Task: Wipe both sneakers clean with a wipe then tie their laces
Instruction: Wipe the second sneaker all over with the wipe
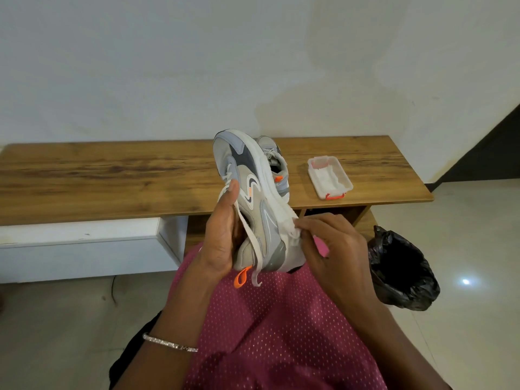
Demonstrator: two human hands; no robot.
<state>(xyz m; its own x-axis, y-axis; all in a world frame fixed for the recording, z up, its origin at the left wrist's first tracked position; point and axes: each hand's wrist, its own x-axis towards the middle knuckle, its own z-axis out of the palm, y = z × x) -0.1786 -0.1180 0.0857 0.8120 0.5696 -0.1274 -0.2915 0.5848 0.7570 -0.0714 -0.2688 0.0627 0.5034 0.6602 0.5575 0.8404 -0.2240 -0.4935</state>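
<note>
**First sneaker mid-wipe, laces untied**

Left of the raised sneaker (253,198), the left grip (222,237) is curling round its upper, holding it above the lap. Its laces (247,232) are dangling loose. On the sneaker's right, the right grip (332,249) is pinching a white wipe (294,237) against the heel end of the sole. Behind it the second sneaker (277,167) is waiting on the tabletop (112,175), with the wipe box (329,177) lying open further right. To my eye, most of the job is remaining.

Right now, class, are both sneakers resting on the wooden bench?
No: the left hand holds the near sneaker off the bench, and only the far sneaker rests on it.
</note>
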